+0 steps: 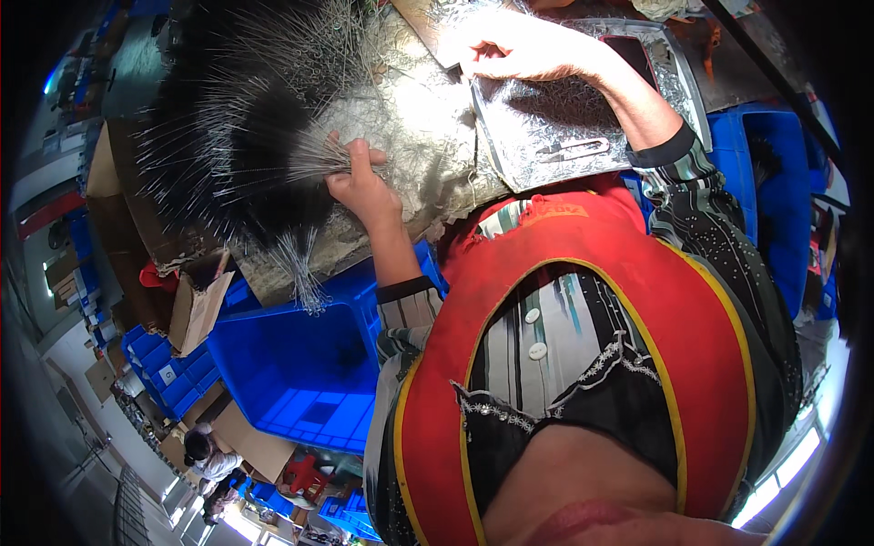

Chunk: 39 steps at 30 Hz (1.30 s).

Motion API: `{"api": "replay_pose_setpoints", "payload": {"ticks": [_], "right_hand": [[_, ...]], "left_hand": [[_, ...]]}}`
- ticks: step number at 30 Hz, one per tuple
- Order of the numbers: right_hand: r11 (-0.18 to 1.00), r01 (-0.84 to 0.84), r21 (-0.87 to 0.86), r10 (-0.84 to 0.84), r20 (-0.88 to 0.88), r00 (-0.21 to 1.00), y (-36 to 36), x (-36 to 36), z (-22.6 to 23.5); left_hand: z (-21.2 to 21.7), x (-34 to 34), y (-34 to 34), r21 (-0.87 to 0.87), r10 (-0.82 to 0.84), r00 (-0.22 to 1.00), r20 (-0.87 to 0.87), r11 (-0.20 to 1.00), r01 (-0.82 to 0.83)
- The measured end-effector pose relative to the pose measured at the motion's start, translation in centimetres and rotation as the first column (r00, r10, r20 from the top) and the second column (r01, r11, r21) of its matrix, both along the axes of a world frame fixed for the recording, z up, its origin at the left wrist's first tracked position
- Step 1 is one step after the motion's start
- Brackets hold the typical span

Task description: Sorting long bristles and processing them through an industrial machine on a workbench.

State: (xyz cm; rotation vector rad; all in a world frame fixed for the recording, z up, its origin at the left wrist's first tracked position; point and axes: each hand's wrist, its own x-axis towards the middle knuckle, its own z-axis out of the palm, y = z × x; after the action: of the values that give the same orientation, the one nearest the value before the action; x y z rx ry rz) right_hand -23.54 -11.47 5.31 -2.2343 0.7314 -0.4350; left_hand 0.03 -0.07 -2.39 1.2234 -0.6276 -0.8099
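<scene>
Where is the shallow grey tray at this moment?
In the head view, the shallow grey tray lies at the upper right, near the right hand, under its forearm, and left of a blue plastic bin.

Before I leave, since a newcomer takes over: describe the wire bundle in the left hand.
Find the pale worktable, just beyond the big blue crate. Near the table's left side, the left hand grips the wire bundle, thin and silvery. Unlike the wires drooping nearer the crate, it is held in a fist.

Left hand (pixel 364 187) curled tight, right hand (pixel 526 50) half-curled farther forward
</scene>
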Motion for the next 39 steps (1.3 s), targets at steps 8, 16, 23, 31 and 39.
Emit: {"api": "replay_pose_setpoints", "payload": {"ticks": [8,16,23,31,39], "right_hand": [[0.996,0.004,0.084,-0.002,-0.026,1.0,-0.2,0.1,0.0],[0.93,0.222,0.292,-0.324,0.371,0.87,-0.1,1.9,0.5],[0.689,0.049,0.724,-0.612,0.544,0.574,2.2,7.3,-0.8],[0.75,0.209,0.627,-0.657,0.672,0.34,-1.2,11.4,-0.5],[0.742,0.63,-0.23,-0.453,0.52,0.724,-0.4,10.9,-1.5]], "left_hand": [[-0.2,0.1,-0.2,-0.022,-0.001,1.0,-0.013,1.0,0.001],[-0.1,0.0,-0.3,0.0,0.03,0.997,-0.074,1.0,-0.03],[0.0,0.3,-0.6,0.016,0.033,0.996,-0.082,0.999,-0.032],[1.5,-0.8,0.8,0.051,0.092,0.994,-0.062,0.995,-0.089],[0.7,-0.5,1.8,0.071,0.065,0.957,0.284,0.993,-0.089]]}}
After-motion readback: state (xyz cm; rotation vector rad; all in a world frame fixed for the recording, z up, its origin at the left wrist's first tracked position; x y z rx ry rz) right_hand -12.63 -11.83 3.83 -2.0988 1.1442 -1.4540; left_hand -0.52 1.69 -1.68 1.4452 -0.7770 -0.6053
